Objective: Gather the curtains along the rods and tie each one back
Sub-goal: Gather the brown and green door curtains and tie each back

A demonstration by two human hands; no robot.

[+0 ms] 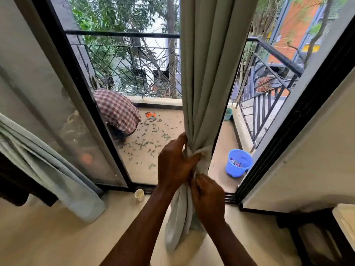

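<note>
1. Centre of frame: the pale curtain (209,73) hangs gathered into a narrow column. Its tail reaches the floor (57,237) at lower centre.
2. The left hand (173,162) curls round the bunch at a wad of cloth that looks like a half-made knot (199,152). The right hand (208,198) pinches the folds just below, fingers bent in.
3. Risk: the knot looks slack. If either hand lets go before it is cinched, the folds will likely slide out and spread.
4. Risk: a hard downward pull could strain the rod, which is out of view.
5. Risk: a paper cup (139,195) stands on the floor near the tail, and swinging cloth could tip it.
6. The second curtain (48,160), at frame left, shows no tie.
</note>
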